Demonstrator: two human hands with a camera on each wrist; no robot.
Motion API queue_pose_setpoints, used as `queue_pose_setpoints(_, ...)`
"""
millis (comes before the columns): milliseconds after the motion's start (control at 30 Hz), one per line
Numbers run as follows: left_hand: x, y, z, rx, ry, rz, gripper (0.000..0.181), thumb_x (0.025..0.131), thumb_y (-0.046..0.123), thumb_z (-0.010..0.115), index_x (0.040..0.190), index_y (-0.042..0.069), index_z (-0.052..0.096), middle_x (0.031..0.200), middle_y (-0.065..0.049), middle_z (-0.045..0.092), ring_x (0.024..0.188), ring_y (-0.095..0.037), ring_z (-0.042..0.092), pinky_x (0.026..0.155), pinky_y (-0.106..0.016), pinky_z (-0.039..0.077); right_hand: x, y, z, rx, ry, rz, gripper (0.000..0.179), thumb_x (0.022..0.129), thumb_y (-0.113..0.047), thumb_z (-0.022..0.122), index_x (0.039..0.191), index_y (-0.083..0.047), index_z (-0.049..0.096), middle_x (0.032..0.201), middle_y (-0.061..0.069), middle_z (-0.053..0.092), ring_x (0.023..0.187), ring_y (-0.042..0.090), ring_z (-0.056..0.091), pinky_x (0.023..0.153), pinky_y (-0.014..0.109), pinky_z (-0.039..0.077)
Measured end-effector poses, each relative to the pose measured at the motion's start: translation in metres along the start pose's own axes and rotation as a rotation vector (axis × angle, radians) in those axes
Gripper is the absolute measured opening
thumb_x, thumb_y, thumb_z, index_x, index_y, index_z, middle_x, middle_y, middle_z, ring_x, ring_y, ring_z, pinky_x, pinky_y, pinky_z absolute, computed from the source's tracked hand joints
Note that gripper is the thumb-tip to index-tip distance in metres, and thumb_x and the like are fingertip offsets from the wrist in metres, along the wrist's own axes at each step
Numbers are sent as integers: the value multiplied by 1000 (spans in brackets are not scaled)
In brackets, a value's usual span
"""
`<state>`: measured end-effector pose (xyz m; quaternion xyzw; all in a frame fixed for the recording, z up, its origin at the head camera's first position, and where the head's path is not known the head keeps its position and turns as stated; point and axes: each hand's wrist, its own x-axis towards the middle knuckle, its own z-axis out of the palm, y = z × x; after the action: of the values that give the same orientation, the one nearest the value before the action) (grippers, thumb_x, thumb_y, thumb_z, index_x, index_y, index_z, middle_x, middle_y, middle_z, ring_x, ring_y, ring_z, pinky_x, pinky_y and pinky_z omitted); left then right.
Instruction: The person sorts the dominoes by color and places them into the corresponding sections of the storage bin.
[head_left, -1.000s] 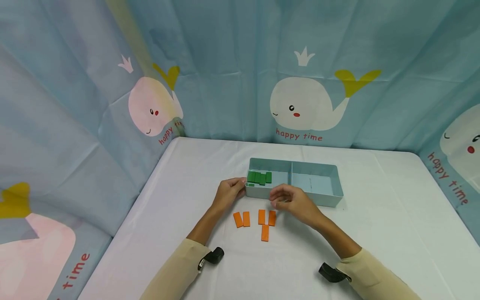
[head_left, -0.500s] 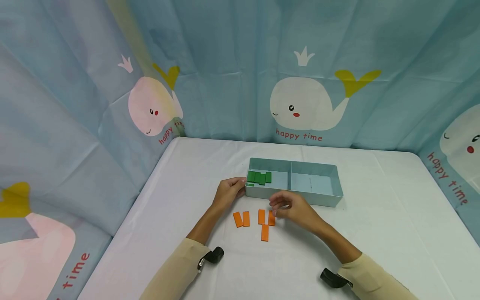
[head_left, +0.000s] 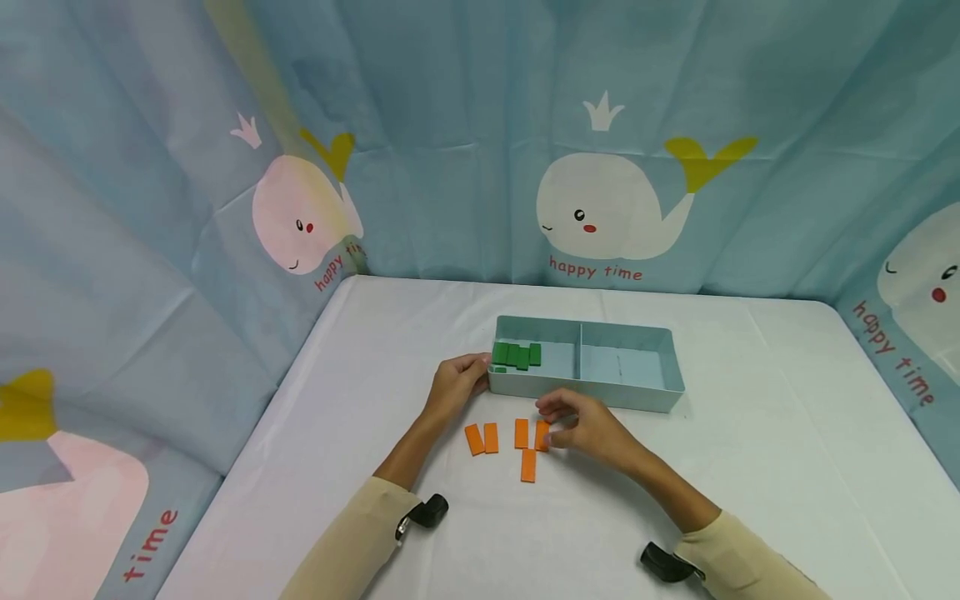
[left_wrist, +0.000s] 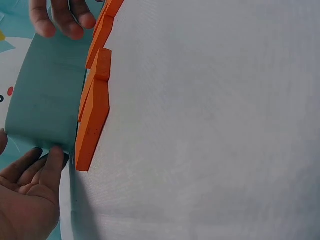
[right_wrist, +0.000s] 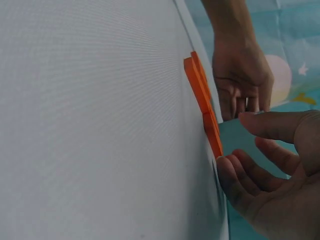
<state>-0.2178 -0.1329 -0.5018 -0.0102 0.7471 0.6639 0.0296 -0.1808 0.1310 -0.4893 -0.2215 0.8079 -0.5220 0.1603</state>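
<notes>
In the head view a pale teal two-compartment box stands on the table. Several green rectangular blocks lie in its left compartment. My left hand touches the box's left end with its fingertips, also visible in the left wrist view. Several flat orange blocks lie in front of the box. My right hand is over the rightmost orange block, thumb and fingers apart and partly hiding it. In the right wrist view, a fingertip is close beside an orange block; contact is unclear.
Two orange blocks lie side by side on the left; another lies nearest me. White cloth covers the table. A blue whale-print curtain hangs behind it. Both sleeves carry black wrist cameras.
My right hand has come down and towards me from the box's front wall to the rightmost orange block, its thumb and fingers spreading. My left hand stays at the box's end.
</notes>
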Motion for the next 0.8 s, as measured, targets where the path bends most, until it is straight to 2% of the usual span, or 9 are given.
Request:
queue_pose_setpoints(67,1,1,0,-3,1,11,48,110,31,61,140,-6,65,141,-22,67,132,-33,65,107,-38,57,-1,1,1,-12,8,0,45,88,-1,82,131,-1,67,126,14,70,115,30,65,100,46,60)
queue_pose_setpoints(167,3,2,0,-3,10,27,48,110,32,62,140,-5,65,141,-22,67,134,-32,64,109,-40,55,-2,2,3,-26,17,-1,46,87,-1,83,131,-2,68,127,13,70,117,31,64,100,47,60)
queue_pose_setpoints(333,6,3,1,10,20,33,50,109,35,64,141,-2,66,142,-19,67,135,-30,63,111,-40,54,-2,3,6,-46,27,-1,47,85,2,83,130,-3,68,129,12,69,118,32,63,96,37,61)
queue_pose_setpoints(500,10,6,4,56,37,46,51,108,38,64,144,1,65,143,-14,68,133,-26,64,111,-39,54,-2,5,10,-97,40,18,50,83,2,87,129,-5,69,128,10,69,112,27,63,87,25,61)
queue_pose_setpoints(800,13,7,6,64,46,55,48,109,32,64,146,2,63,142,-14,68,130,-25,66,107,-37,57,-3,6,14,-168,50,4,55,78,3,91,128,-7,70,125,8,67,106,24,61,82,25,59)
